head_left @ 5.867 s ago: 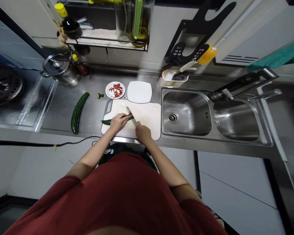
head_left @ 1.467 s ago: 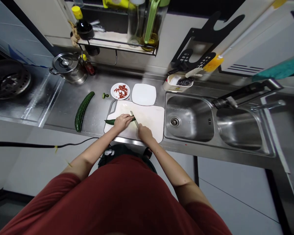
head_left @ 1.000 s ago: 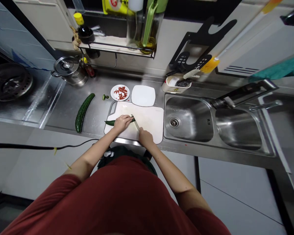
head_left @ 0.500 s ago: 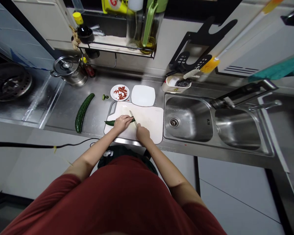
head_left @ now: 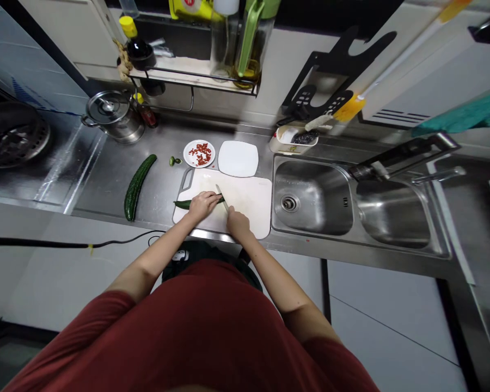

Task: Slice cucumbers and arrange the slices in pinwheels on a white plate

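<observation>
My left hand (head_left: 203,205) presses a length of cucumber (head_left: 183,204) onto the white cutting board (head_left: 249,204), its fingers closed over the piece. In my right hand (head_left: 237,223) is the handle of a knife (head_left: 220,193). The blade slants across the cucumber's right end, close beside my left fingertips. Whether the edge has gone into the flesh is too small to tell. Left of the board lies a whole cucumber (head_left: 138,188) on the steel counter. Behind the board are a round plate of chopped red pieces (head_left: 199,153) and a bare white square plate (head_left: 238,159).
Small green cucumber ends (head_left: 174,161) lie beside the round plate. A steel pot (head_left: 113,117) and a gas burner (head_left: 14,136) are at the left. On the right is a double sink (head_left: 314,196) with a faucet (head_left: 408,155). A bottle shelf (head_left: 188,79) overhangs the back.
Both hands, the knife and the cucumber keep nearly the same places on the board. The whole view has shifted very slightly.
</observation>
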`<state>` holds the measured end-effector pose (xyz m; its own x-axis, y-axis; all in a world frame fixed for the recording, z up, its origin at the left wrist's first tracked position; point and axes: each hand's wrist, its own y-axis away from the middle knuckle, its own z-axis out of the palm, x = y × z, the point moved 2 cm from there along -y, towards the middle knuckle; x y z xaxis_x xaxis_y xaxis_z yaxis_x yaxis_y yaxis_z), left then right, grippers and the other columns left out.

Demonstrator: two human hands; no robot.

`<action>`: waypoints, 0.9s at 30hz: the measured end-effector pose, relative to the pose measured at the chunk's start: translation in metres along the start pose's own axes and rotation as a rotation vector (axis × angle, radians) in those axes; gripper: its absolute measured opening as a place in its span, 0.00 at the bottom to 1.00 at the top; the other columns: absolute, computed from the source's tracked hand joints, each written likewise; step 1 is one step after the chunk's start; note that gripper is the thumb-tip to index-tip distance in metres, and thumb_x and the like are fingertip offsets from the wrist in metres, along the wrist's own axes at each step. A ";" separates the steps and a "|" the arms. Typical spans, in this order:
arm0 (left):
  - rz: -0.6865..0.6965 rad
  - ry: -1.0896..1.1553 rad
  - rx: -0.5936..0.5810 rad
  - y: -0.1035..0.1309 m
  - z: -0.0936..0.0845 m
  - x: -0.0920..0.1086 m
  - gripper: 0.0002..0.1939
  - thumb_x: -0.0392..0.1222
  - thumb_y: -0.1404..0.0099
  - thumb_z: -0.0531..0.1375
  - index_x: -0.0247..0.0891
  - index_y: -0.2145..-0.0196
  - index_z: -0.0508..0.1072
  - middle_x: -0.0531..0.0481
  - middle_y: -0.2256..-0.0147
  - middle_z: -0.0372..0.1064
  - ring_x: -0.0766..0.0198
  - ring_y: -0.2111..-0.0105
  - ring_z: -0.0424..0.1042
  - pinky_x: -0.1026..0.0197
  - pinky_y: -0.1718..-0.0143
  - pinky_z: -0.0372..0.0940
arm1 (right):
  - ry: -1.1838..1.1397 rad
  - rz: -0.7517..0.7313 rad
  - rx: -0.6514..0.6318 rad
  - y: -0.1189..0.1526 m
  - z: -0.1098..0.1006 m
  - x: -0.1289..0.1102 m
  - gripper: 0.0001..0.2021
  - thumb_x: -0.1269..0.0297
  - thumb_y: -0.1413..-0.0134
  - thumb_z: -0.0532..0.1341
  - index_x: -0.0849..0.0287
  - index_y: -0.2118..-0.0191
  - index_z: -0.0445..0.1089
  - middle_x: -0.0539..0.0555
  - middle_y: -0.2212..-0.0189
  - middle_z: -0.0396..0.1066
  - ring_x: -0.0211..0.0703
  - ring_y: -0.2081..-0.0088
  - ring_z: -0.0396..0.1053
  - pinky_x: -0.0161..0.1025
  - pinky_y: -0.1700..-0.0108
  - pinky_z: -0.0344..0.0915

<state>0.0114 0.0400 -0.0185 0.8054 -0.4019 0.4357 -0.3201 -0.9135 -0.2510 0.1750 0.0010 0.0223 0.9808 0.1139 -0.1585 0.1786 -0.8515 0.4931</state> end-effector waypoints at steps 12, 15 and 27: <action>0.000 -0.018 0.005 -0.001 0.001 -0.001 0.15 0.46 0.31 0.53 0.47 0.54 0.77 0.49 0.57 0.74 0.62 0.59 0.70 0.60 0.58 0.65 | -0.013 0.040 -0.086 0.024 0.010 0.010 0.14 0.75 0.39 0.48 0.62 0.49 0.58 0.63 0.60 0.74 0.50 0.57 0.74 0.41 0.59 0.66; 0.005 -0.007 0.009 -0.001 0.000 0.000 0.15 0.46 0.31 0.53 0.47 0.54 0.77 0.49 0.58 0.74 0.62 0.58 0.70 0.60 0.58 0.65 | -0.014 0.041 -0.071 0.015 0.006 0.006 0.15 0.75 0.39 0.47 0.63 0.48 0.57 0.64 0.59 0.73 0.50 0.57 0.74 0.41 0.58 0.66; 0.006 -0.016 0.020 -0.001 0.000 0.000 0.15 0.47 0.30 0.53 0.46 0.54 0.77 0.48 0.58 0.74 0.62 0.59 0.71 0.60 0.59 0.66 | -0.013 -0.006 0.014 -0.008 0.001 -0.002 0.15 0.76 0.39 0.46 0.63 0.48 0.57 0.64 0.61 0.74 0.49 0.58 0.74 0.41 0.59 0.67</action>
<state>0.0122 0.0405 -0.0183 0.8117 -0.4060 0.4199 -0.3149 -0.9097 -0.2708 0.1716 0.0071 0.0179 0.9786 0.1125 -0.1723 0.1831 -0.8579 0.4800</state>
